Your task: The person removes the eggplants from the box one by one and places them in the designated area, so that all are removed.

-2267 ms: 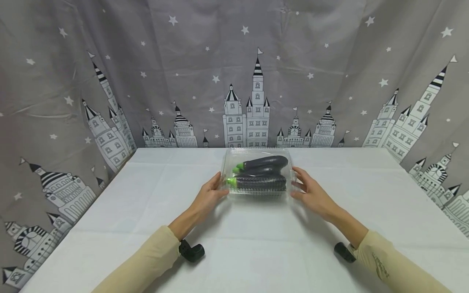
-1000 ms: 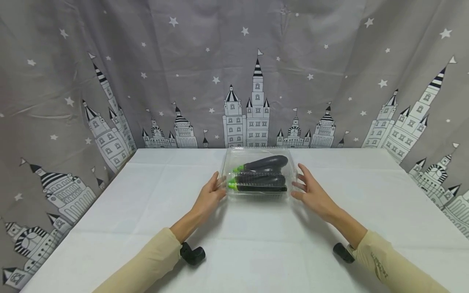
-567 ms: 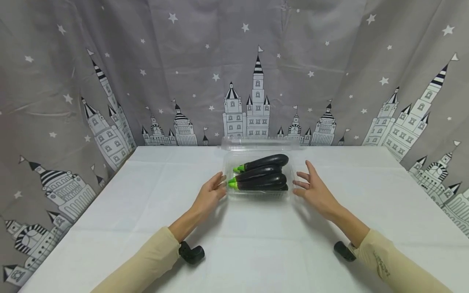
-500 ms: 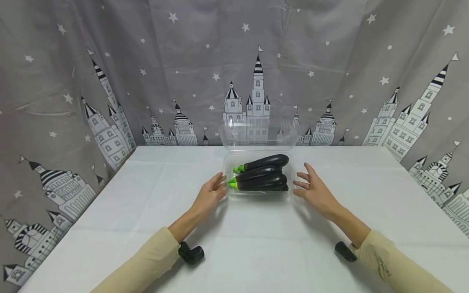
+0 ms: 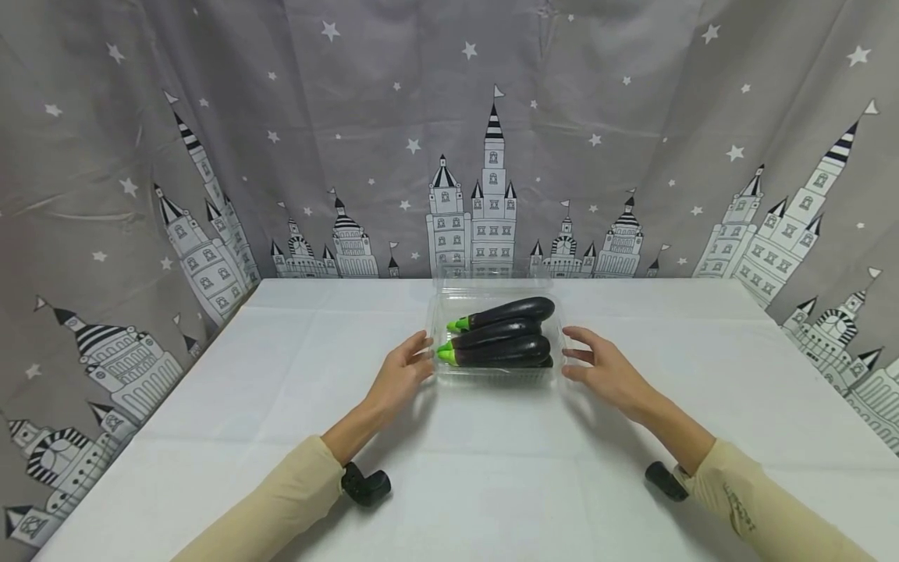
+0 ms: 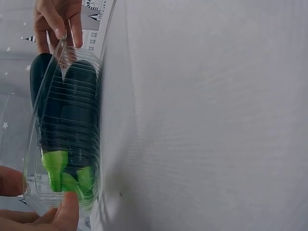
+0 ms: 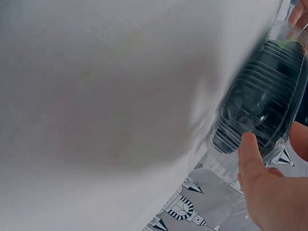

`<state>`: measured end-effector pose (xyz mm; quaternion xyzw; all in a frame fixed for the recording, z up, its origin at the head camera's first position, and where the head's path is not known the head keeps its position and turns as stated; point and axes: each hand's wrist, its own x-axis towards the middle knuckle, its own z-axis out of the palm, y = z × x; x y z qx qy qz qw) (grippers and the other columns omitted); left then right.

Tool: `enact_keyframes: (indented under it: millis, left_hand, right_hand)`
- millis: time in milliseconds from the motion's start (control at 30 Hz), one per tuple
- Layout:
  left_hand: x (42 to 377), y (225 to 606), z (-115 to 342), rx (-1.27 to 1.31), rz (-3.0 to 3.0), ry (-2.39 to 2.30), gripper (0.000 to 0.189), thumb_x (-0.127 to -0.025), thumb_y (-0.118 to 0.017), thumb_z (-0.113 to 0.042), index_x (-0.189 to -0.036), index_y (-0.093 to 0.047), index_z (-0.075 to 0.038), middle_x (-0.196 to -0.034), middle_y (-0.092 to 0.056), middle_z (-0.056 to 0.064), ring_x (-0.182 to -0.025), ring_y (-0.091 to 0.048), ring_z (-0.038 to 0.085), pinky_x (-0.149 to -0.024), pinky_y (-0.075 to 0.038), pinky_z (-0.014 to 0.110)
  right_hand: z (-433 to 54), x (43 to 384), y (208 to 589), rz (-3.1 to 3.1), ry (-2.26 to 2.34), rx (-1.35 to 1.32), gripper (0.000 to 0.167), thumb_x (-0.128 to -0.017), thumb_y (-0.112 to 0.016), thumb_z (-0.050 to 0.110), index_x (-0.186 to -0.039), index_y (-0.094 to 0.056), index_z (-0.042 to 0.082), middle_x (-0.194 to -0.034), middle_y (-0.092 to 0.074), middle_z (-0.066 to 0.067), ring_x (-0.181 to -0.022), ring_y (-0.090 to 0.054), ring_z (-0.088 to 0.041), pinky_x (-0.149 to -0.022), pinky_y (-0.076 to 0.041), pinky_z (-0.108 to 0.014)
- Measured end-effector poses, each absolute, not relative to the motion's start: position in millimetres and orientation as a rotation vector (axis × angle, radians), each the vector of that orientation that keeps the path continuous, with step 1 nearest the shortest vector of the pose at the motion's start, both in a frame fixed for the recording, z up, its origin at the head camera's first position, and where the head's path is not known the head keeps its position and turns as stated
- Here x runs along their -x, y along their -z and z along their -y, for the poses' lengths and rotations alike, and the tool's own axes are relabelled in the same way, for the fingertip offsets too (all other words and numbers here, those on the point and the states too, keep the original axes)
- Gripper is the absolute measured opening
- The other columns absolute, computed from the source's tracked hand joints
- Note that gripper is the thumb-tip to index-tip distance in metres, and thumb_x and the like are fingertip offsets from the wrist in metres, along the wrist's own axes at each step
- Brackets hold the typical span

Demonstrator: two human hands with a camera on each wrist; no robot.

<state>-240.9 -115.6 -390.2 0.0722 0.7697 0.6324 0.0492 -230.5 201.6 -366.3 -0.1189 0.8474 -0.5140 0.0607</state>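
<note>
A clear plastic clamshell container (image 5: pixel 495 373) sits at the back middle of the table, its see-through lid (image 5: pixel 485 282) folded back at the far side. Several dark eggplants (image 5: pixel 500 351) with bright green stem ends lie in it, stems toward the left. My left hand (image 5: pixel 399 376) is at the container's left end, thumb against the ribbed wall in the left wrist view. At the other end, my right hand (image 5: pixel 605 375) has its fingertips right at the wall and rim; the right wrist view shows this hand (image 7: pixel 274 187) too. Both hands have fairly straight fingers.
A white cloth (image 5: pixel 485 484) covers the table. Behind its back edge hangs a grey curtain (image 5: pixel 365 94) printed with castles and stars. Black wrist devices (image 5: pixel 367 485) are on both sleeves.
The lid has come open, swung up and back, and now lies lower behind the container. My right fingers spread away from the right end, then came back to it. The left hand barely moved.
</note>
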Motion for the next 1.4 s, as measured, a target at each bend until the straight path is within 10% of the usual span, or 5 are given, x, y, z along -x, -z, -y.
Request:
enact_keyframes:
  millis: [500,833,1400]
  left_hand:
    - [246,392,115,-0.180,-2.286,-2.003,0.065,-0.094,-0.051,-0.002,-0.153,-0.024,0.005,-0.151,-0.035,0.028,-0.134,-0.042,0.040,-0.104,-0.043,0.046]
    - [264,387,120,-0.154,-2.389,-1.794,0.097,-0.088,-0.072,-0.036,-0.160,-0.010,-0.015,-0.161,-0.020,0.018,-0.143,-0.028,0.036,-0.113,-0.027,0.054]
    - [280,391,119,-0.287,-2.378,-1.603,0.125,-0.074,-0.086,-0.036,-0.160,0.003,-0.019,-0.162,-0.018,0.016,-0.146,-0.020,0.036,-0.114,-0.021,0.056]
  right_hand:
    - [-203,230,364,-2.632,1.435,0.361,0.059,-0.094,-0.060,0.005,-0.148,-0.037,-0.004,-0.152,-0.033,-0.028,-0.133,-0.042,-0.045,-0.104,-0.038,-0.057]
    - [-205,246,350,-2.731,1.484,0.385,0.049,-0.095,-0.062,0.014,-0.139,-0.049,-0.006,-0.147,-0.042,-0.026,-0.136,-0.034,-0.047,-0.109,-0.034,-0.055]
    - [-186,301,323,-2.785,1.321,0.557,0.044,-0.097,-0.061,0.024,-0.134,-0.057,0.001,-0.145,-0.048,-0.019,-0.136,-0.038,-0.038,-0.113,-0.029,-0.050]
